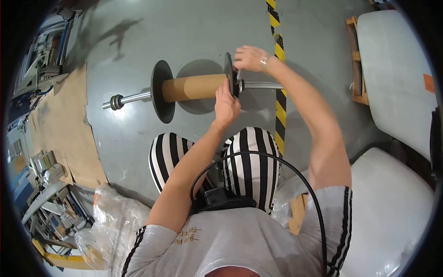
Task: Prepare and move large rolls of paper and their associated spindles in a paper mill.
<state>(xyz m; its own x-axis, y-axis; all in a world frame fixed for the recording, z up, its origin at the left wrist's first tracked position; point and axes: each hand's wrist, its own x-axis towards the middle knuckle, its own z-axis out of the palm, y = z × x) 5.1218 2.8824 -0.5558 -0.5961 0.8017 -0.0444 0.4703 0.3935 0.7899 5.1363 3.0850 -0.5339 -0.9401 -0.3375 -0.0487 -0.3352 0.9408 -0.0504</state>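
Note:
A brown cardboard tube lies across the floor on a shiny metal shaft, with a dark round disc at its left end and a second dark disc at its right end. My left hand grips the near edge of the right disc, fingertips beside the tube's end. Beyond it, my right hand is at the outer side of that disc, its fingers curled together; what they hold, if anything, is too small to make out. A metal collar sits on the shaft just outside the right disc.
Ringed collars sit near the shaft's left end. Yellow-black floor tape runs under its right part. Large white wrapped rolls and a wooden pallet stand right. Left are brown cardboard, crumpled clear plastic and metal racks.

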